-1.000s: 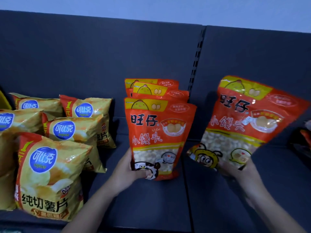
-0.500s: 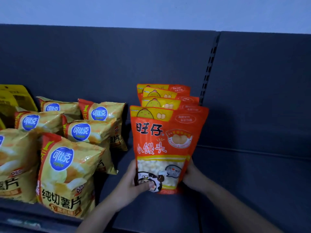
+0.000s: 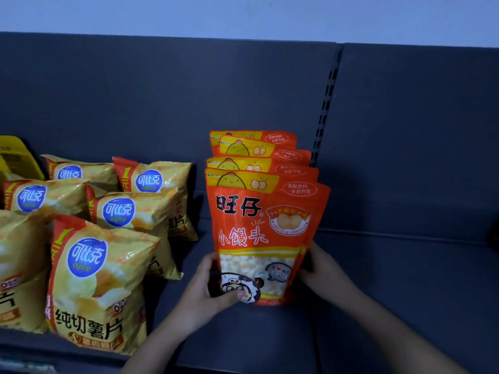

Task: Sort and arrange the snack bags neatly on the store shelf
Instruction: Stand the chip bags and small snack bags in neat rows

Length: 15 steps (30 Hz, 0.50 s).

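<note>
front orange bag lined up with its row

the front orange bag [image 3: 266,238] stands upright on the shelf [image 3: 405,279], first in a row of orange bags [image 3: 259,147] that steps back toward 12 o'clock, to the back panel [image 3: 162,98]. the left hand [image 3: 205,290] pinches its corner at 7 o'clock, thumb on the printed face. the right hand [image 3: 321,268] lies against the edge at 4 o'clock; its fingers go behind the bag, so i cannot tell if they curl. i think one hand is on each side to hold the bag upright and in line with those behind. the yellow chip bags [image 3: 89,279] form their own group at 9 o'clock, near, so each sort has its place. i judge this bag is almost settled.
</note>
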Each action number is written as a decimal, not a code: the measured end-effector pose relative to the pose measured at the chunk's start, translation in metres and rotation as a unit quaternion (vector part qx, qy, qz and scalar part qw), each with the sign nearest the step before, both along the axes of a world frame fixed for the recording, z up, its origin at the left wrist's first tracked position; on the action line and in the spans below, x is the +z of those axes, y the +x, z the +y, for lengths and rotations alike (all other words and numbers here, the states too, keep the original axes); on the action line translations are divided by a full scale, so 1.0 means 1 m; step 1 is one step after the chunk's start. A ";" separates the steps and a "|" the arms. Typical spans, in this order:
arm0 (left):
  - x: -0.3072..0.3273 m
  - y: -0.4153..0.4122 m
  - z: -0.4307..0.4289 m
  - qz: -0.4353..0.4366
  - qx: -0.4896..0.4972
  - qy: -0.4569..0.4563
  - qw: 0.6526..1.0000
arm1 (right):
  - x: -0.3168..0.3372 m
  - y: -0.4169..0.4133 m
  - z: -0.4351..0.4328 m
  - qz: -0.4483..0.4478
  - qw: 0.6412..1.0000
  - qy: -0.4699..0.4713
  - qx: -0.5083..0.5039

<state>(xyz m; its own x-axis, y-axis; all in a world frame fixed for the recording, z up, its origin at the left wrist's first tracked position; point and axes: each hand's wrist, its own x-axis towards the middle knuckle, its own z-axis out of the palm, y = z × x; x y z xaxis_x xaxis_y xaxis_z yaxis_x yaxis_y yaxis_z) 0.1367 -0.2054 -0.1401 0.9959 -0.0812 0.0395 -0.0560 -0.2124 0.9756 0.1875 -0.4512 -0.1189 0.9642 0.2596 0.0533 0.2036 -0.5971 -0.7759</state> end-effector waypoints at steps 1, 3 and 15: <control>0.001 -0.001 0.001 0.000 0.001 -0.006 1.000 | 0.000 -0.002 -0.006 -0.006 1.000 -0.001 -0.014; 0.005 -0.003 0.002 -0.002 0.000 -0.028 1.000 | 0.000 -0.006 -0.016 -0.025 0.999 0.000 -0.045; 0.047 -0.009 -0.016 -0.195 0.182 0.053 0.962 | 0.001 -0.033 -0.035 -0.033 0.994 -0.095 -0.038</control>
<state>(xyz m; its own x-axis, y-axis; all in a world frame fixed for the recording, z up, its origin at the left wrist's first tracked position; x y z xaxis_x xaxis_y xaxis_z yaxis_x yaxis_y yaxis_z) 0.1277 -0.2219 -0.0930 0.8702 0.2458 0.4270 -0.3165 -0.3852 0.8669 0.1542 -0.4857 -0.1175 0.9777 0.1966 0.0738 0.1982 -0.7477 -0.6337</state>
